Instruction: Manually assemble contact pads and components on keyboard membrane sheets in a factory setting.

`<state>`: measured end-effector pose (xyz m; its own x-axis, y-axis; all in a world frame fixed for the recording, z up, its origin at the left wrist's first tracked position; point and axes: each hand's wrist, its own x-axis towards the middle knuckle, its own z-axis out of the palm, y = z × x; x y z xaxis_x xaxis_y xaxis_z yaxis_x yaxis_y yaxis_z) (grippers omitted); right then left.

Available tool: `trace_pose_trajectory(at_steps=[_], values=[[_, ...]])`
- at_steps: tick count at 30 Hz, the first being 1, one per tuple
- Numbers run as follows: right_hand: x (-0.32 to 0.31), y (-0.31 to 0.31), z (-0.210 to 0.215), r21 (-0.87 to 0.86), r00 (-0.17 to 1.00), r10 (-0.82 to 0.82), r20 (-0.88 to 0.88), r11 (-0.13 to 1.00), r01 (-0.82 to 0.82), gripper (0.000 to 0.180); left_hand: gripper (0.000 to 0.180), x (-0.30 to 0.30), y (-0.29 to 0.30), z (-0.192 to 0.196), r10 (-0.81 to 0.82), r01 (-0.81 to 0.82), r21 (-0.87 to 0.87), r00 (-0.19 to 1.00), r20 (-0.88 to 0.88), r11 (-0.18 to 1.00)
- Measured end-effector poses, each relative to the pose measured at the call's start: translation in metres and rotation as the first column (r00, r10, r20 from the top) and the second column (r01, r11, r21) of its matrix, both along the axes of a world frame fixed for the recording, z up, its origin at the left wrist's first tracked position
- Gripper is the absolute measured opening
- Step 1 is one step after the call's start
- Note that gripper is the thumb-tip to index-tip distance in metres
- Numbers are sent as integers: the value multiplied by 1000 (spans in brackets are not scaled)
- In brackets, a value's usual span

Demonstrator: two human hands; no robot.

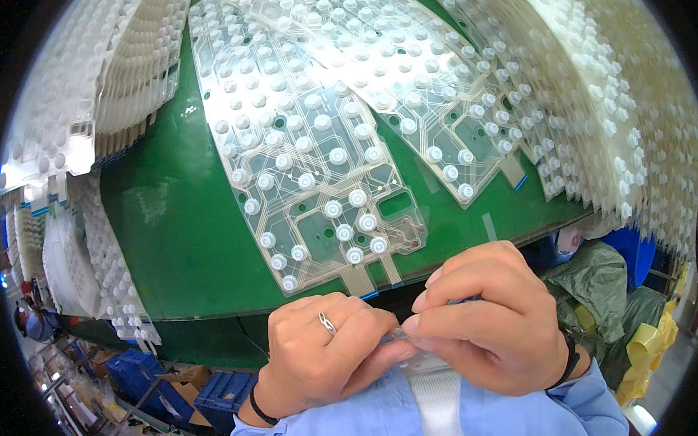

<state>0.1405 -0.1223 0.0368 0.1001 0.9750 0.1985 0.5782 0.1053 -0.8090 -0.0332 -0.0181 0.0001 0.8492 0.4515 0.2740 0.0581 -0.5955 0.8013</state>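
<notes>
My left hand (pixel 325 355), with a silver ring on one finger, is held close in front of my chest with its fingers curled. Beside it my right hand (pixel 491 323) is closed, thumb and forefinger pressed together. Between the two sets of fingertips shows a small clear plastic piece (pixel 424 364), pinched at its edges; its kind I cannot make out. Just beyond my hands, a clear keyboard membrane sheet (pixel 301 166) with white rubber domes and printed traces lies on the green table (pixel 164 219). Its ribbon tails (pixel 358 280) reach the near edge.
Another membrane sheet (pixel 445 106) lies to the right, partly overlapping. Tall stacks of such sheets (pixel 143 65) rise at the left, and a large fanned stack (pixel 599 96) at the right. Blue crates (pixel 223 398) stand below on the left; a green plastic bag (pixel 593 284) lies on the right.
</notes>
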Motion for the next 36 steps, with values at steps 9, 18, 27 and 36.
trace_pose_trajectory(at_steps=[9, 18, 27, 36], values=[[8, 12, 5, 20, 995, 80, -55, 997, -79, 16, 33, -2, 16, 5, -48, 48, 1, 996, -70, 999], [32, 41, -6, -403, 857, -345, -383, 897, 181, 4, 37, -14, 32, -1, -1, 46, 266, 986, -168, 963], [23, 51, -22, -314, 929, -348, -126, 902, 295, 4, 35, -14, 32, -7, -48, 97, 251, 980, -195, 963], [17, 56, -22, -302, 921, -386, -50, 885, 354, 6, 34, -14, 32, -3, -59, 116, 247, 972, -228, 962]])
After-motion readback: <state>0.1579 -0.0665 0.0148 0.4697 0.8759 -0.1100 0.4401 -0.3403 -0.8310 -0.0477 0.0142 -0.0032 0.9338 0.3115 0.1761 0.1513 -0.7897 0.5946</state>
